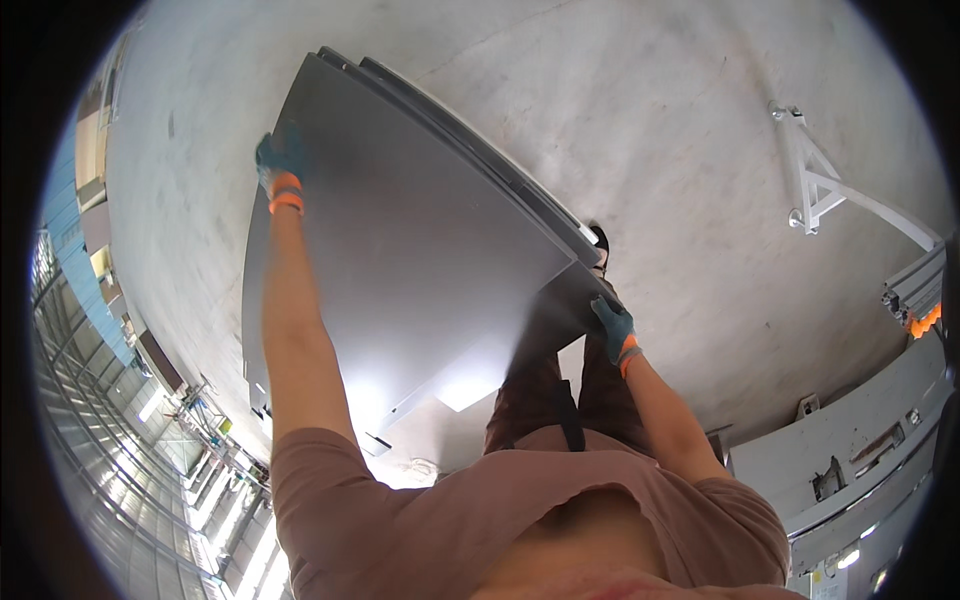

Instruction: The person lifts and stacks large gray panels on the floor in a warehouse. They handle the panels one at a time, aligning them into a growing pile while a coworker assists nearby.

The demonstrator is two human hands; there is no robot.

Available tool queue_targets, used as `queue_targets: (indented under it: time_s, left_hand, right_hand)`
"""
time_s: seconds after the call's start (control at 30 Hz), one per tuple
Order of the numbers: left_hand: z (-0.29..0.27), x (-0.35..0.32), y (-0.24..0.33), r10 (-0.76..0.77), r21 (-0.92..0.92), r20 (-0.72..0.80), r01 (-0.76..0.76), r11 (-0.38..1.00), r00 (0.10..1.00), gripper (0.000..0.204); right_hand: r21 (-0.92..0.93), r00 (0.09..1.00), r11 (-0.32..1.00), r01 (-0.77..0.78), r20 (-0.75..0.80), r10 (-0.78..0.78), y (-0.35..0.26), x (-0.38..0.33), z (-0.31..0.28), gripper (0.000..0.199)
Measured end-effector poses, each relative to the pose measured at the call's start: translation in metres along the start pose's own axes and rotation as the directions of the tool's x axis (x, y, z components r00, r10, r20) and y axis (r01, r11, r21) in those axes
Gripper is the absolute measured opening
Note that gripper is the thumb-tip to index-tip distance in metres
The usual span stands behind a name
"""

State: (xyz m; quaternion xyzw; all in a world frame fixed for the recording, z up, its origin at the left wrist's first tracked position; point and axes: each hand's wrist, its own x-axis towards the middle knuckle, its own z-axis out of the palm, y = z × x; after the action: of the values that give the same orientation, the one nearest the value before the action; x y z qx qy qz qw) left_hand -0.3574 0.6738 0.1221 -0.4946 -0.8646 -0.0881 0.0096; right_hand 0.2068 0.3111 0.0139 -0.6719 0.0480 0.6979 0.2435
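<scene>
A large, flat dark grey panel point(400, 220) fills the space in front of me, its surface shiny at the near end. Its far right side shows layered edges with a pale strip, so another panel may lie behind it. My left hand point(283, 162), in a blue-green glove with an orange cuff, is closed on the panel's left edge, slightly blurred. In a matching glove, my right hand point(615, 326) grips the right edge near a corner, close to my legs. The fingers behind the panel are hidden.
On the pale concrete floor point(660, 130), a white metal frame on casters point(815, 180) stands at the right. Grey metal profiles with orange ends point(915, 290) lie beyond it. White machine housing point(850, 460) runs along the lower right. My shoe point(600, 240) is beside the panel's right edge.
</scene>
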Motion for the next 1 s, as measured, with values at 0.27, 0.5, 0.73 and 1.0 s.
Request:
queue_targets:
  time_s: [0.27, 0.5, 0.73, 1.0]
  left_hand:
    - [0.052, 0.112, -0.056, -0.105, 0.122, 0.38, 0.063, 0.991, 0.919, 0.092]
    - [0.04, 0.103, -0.049, -0.083, 0.086, 0.49, 0.047, 0.995, 0.868, 0.09]
    - [0.036, 0.089, -0.036, -0.055, 0.082, 0.467, 0.019, 0.996, 0.882, 0.091]
    - [0.036, 0.087, -0.035, -0.088, 0.121, 0.486, 0.033, 0.992, 0.869, 0.088]
  right_hand:
    - [-0.156, 0.999, 0.987, 0.033, -0.019, -0.037, 0.006, -0.007, 0.005, 0.037]
    - [-0.152, 0.98, 0.979, -0.14, -0.161, 0.115, -0.017, -0.034, 0.024, 0.042]
    - [-0.233, 0.984, 0.963, -0.137, -0.146, 0.105, -0.013, -0.035, 0.02, 0.044]
    - [-0.359, 0.997, 0.933, 0.01, -0.067, -0.036, -0.006, -0.022, 0.003, 0.044]
